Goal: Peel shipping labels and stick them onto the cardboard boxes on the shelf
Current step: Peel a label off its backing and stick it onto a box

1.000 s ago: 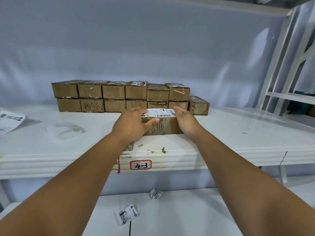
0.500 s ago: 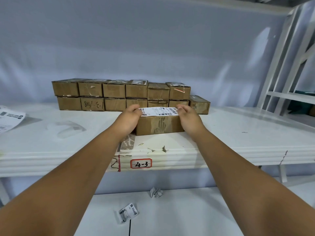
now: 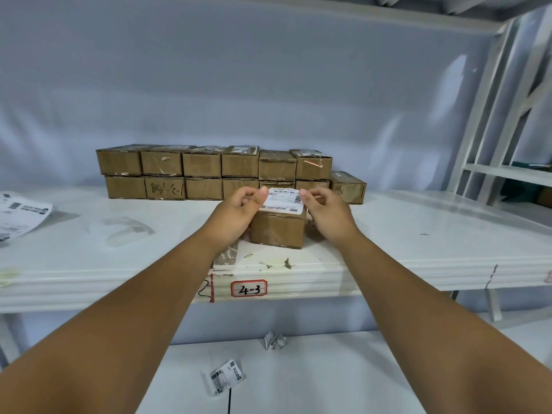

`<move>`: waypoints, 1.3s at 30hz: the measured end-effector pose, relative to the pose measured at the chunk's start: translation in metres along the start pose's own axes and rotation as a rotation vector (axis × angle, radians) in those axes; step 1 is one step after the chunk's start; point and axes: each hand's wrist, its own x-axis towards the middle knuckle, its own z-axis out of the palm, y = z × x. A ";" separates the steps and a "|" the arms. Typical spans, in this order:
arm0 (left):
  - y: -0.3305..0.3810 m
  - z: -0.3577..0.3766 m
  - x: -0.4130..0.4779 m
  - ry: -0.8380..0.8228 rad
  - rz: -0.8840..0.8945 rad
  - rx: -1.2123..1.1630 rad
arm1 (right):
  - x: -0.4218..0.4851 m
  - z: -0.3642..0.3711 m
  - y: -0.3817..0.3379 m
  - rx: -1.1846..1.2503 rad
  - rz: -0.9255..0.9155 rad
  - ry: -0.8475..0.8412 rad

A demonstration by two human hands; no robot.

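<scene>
1. A small brown cardboard box sits on the white shelf board, near the middle of its front edge, with one short end facing the camera.
2. A white printed shipping label lies over the top of this box and covers most of the top that shows.
3. The left hand is against the box's left side. Its fingers are curled and its thumb lies on the label's left edge, so it grips the box there.
4. The right hand is at the box's right side with its fingers curled. One fingertip touches the label's right edge. Whether it pinches the label or only presses it cannot be told.
5. Along the back of the shelf board stands a double row of brown taped cardboard boxes, two high. A single low box stands at the row's right end.
6. A white sheet of printed labels lies at the board's left edge, with a clear crumpled film beside it.
7. Small torn scraps lie at the front edge, just before the box.
8. A red-bordered tag reading "4-3" is stuck on the board's front face.
9. On the lower white shelf lie a crumpled paper ball and a small loose printed label.
</scene>
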 end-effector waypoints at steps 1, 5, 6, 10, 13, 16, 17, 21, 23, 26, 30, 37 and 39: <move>0.000 -0.001 0.000 -0.010 0.000 -0.010 | -0.001 0.001 0.000 0.015 -0.001 -0.046; -0.001 0.001 -0.001 -0.109 -0.017 0.003 | -0.001 -0.001 0.000 0.143 0.017 -0.178; -0.001 0.001 0.001 -0.113 -0.024 0.001 | -0.002 -0.001 0.000 0.166 0.008 -0.209; 0.003 0.000 0.000 -0.077 -0.046 -0.035 | -0.002 -0.001 0.002 0.114 -0.004 -0.245; 0.007 0.000 -0.003 -0.085 -0.068 -0.052 | 0.000 0.001 0.001 0.104 0.015 -0.169; 0.011 0.005 -0.002 -0.119 -0.046 0.003 | -0.002 -0.001 -0.004 0.069 0.034 -0.111; 0.012 0.008 -0.002 -0.127 -0.041 0.007 | -0.004 -0.003 -0.006 0.042 0.036 -0.105; 0.037 0.034 -0.001 -0.171 -0.003 -0.131 | -0.012 -0.028 -0.008 0.027 0.034 -0.016; 0.053 0.053 0.003 -0.162 0.016 -0.169 | -0.014 -0.048 -0.001 0.033 0.028 0.084; 0.073 0.084 0.011 -0.108 0.044 -0.206 | -0.014 -0.074 0.013 0.041 0.032 0.234; 0.085 0.127 0.018 -0.164 0.068 -0.276 | -0.010 -0.105 0.029 0.011 0.075 0.309; 0.097 0.174 0.031 -0.328 -0.001 -0.294 | 0.003 -0.146 0.056 -0.052 0.142 0.358; 0.093 0.178 0.034 -0.371 0.008 -0.270 | 0.005 -0.152 0.064 -0.059 0.172 0.361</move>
